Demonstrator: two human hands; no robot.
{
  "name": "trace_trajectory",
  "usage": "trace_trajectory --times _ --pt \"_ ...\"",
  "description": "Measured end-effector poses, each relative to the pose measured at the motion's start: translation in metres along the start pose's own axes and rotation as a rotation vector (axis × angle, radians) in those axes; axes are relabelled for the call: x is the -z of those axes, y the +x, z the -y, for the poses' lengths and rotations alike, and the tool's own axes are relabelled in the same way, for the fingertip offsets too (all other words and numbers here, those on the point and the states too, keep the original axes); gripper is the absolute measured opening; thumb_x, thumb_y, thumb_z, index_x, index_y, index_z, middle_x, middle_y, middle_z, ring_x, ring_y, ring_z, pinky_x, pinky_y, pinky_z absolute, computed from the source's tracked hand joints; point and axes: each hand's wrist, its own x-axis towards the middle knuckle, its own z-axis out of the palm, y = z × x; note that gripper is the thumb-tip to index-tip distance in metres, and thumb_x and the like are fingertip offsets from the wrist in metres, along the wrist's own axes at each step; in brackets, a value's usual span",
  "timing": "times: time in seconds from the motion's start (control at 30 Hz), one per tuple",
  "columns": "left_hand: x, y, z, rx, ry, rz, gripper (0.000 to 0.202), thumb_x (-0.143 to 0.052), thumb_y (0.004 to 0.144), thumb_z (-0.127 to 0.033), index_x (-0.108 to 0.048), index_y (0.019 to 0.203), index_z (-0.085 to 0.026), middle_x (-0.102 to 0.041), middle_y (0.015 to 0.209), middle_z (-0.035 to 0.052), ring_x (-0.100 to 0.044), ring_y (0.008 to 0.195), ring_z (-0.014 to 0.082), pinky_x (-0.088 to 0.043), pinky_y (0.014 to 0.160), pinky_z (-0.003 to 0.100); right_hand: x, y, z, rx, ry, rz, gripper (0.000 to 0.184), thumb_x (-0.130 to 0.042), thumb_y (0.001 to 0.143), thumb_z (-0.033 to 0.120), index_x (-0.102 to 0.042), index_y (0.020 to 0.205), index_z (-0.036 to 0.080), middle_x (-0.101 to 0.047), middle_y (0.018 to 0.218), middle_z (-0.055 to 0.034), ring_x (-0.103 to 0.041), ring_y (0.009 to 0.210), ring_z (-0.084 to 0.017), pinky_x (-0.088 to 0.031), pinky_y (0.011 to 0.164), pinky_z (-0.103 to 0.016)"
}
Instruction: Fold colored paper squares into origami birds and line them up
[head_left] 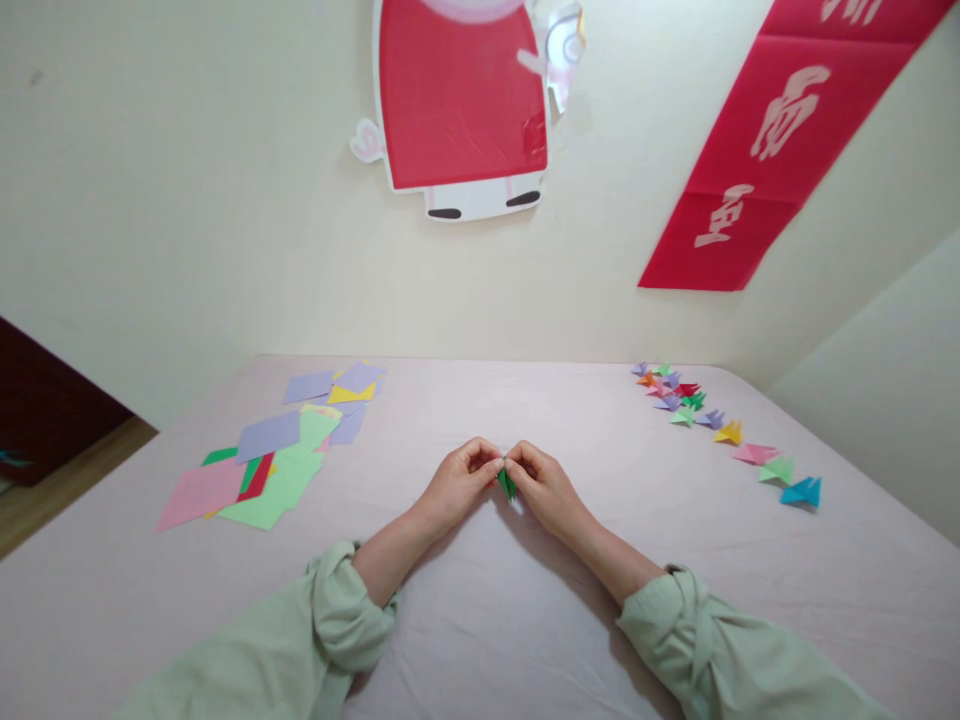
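Observation:
A small folded green paper piece (508, 482) is pinched between my two hands at the middle of the pale pink surface (480, 620). My left hand (459, 480) grips it from the left with fingers curled. From the right, my right hand (541, 482) closes on the same piece. Both wrists rest low over the surface, and most of the paper is hidden by my fingers.
Loose coloured paper sheets (270, 455) lie scattered at the left. A row of several finished folded paper figures (720, 425) runs along the right side, ending in a blue one (802, 491). A wall with red decorations (780, 130) stands behind.

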Motion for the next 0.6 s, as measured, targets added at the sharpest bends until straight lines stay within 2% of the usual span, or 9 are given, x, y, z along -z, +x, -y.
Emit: trace_trajectory --times 0.33,0.6 --pt "-0.0002 0.0017 0.0066 -0.037 0.096 -0.057 0.016 -0.063 0.075 -0.03 -0.056 0.074 -0.016 -0.054 0.068 -0.0025 -0.048 0.065 0.0109 -0.039 0.062 0.022 -0.0001 -0.0034 0.0069 0.034 -0.041 0.029 0.02 -0.048 0.088 0.03 -0.049 0.071 0.02 -0.045 0.062 0.0042 -0.041 0.06 -0.012 -0.034 0.056 -0.024" --pt "-0.0005 0.0036 0.0092 -0.04 0.15 -0.097 0.009 -0.057 0.076 -0.025 -0.053 0.074 -0.017 -0.051 0.065 -0.0038 -0.046 0.062 0.0106 -0.038 0.061 0.023 -0.0019 -0.0027 0.0064 0.027 -0.006 0.05 0.014 -0.048 0.087 0.027 -0.054 0.076 0.019 -0.049 0.065 0.0036 -0.045 0.062 -0.012 -0.036 0.058 -0.024"
